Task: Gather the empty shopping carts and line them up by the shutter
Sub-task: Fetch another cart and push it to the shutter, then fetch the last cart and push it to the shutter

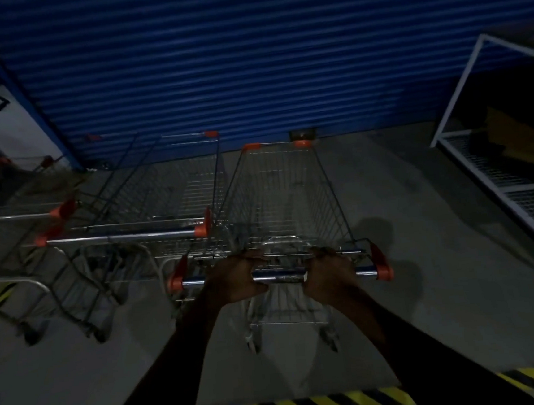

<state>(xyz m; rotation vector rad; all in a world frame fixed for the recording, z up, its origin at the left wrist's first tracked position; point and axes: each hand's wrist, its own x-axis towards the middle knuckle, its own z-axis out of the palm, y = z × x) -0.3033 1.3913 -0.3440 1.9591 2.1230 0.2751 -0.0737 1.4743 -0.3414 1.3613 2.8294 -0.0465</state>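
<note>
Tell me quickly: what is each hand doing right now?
Left hand: closed, gripping the cart handle.
Right hand: closed, gripping the same bar.

Very dim and grainy, the blue shutter (246, 58) catches most light, soft shadows lie on the floor (428, 285) right of the cart (283, 201), and the edges bend and blur, especially left.

Single head-worn wide-angle view, looking forward and down, close over outstretched arms, facing blue shutter (246, 58)
</note>
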